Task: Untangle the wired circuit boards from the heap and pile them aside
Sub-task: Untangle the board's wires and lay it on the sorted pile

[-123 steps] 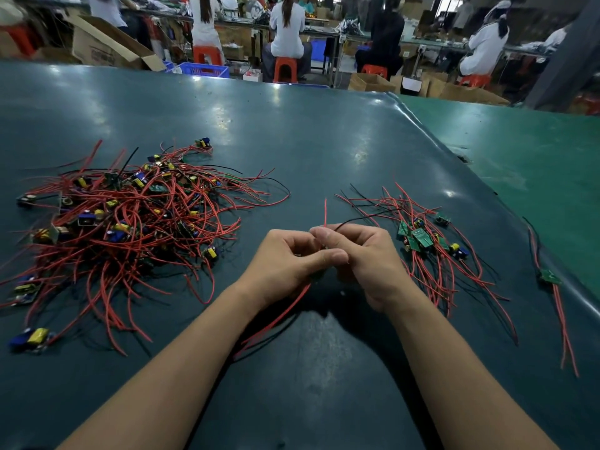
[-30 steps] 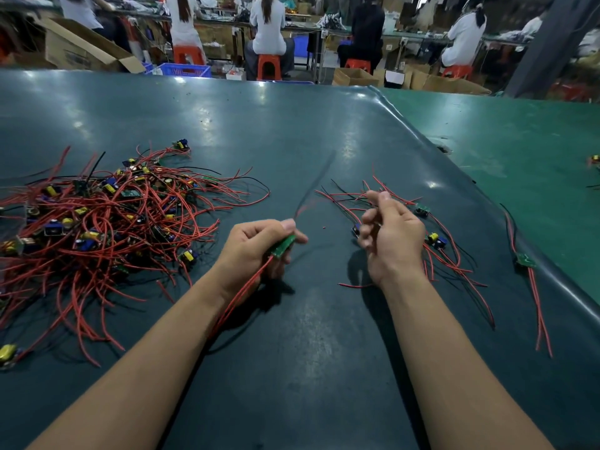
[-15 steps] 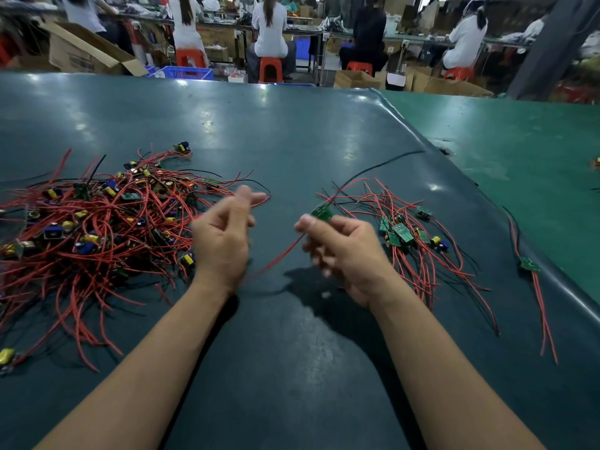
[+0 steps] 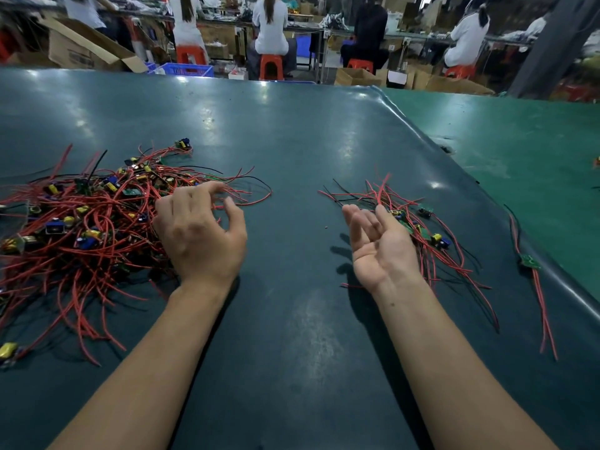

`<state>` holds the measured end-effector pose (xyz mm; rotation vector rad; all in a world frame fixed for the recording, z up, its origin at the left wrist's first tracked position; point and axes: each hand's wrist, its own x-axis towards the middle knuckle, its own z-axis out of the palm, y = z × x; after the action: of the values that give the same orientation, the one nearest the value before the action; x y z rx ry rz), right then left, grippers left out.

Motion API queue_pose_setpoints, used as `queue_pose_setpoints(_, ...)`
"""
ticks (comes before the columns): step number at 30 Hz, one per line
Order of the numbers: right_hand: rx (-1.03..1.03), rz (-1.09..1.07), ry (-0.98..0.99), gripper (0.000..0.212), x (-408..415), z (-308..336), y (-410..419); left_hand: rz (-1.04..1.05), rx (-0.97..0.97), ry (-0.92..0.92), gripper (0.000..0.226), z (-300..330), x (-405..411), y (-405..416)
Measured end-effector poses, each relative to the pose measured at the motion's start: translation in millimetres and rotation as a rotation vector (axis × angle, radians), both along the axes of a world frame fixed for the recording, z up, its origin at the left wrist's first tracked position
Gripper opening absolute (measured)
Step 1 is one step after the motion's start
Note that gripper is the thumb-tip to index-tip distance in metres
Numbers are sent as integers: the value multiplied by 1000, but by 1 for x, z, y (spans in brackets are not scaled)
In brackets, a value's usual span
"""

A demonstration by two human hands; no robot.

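Both forearms come in from the near edge of the dark work table [image 4: 292,336], wide apart, one to each pile, which fits the sort: tangled stock left, freed pieces right. Right hand [image 4: 380,245] is palm-up, fingers straight and loosely spread, holding nothing, its fingertips just beside the near edge of the sorted pile [image 4: 418,228], likely having just let a board go there. Left hand [image 4: 198,235] is knuckles-up over the right edge of the heap [image 4: 81,228], fingers curled in a loose claw with thumb apart, gripping nothing I can see; can't tell if fingertips touch the wires. Looks set to pick the next board. Heap is much bigger than the sorted pile, so early in the task. One stray wired board [image 4: 531,263] lies well right, near the table edge. Far back: seated workers [image 4: 271,24] at benches.
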<state>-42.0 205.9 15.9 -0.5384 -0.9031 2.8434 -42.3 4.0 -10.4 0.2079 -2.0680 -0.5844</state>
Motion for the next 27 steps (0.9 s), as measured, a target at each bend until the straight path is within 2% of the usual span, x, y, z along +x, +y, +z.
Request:
queue_pose_setpoints(3, 109, 75, 29, 18, 2, 0, -2, 151, -75, -417, 40, -5, -2, -9)
queue_pose_setpoints(5, 227, 161, 54, 18, 4, 1, -6, 191, -187, -557, 36, -9, -3, -11)
queue_pose_setpoints(9, 421, 303, 51, 17, 8, 0, -15, 204, -163, -534, 28, -6, -5, -15)
queue_pose_setpoints(12, 476, 348, 47, 15, 8, -1, -17, 186, -157, -510, 20, -4, -4, -17)
queue_pose_setpoints(16, 516, 389, 63, 15, 8, -3, -16, 36, -25, -258, 15, -2, 1, -13)
queue_pose_setpoints(18, 537, 415, 73, 15, 8, -3, -16, 52, -40, -224, 23, -1, 2, -11)
queue_pose_setpoints(20, 551, 433, 75, 16, 8, -4, -15, 158, -76, -306, 36, -2, -2, -14)
queue_pose_setpoints(23, 559, 444, 78, 16, 8, -6, -15, 266, -96, -523, 49, -3, -5, -21)
queue_pose_setpoints(25, 564, 449, 79, 17, 7, -6, -15, 287, -178, -619, 39, -6, -5, -21)
queue_pose_setpoints(27, 571, 456, 81, 17, 7, -7, -15, 284, -222, -633, 29, -7, -5, -20)
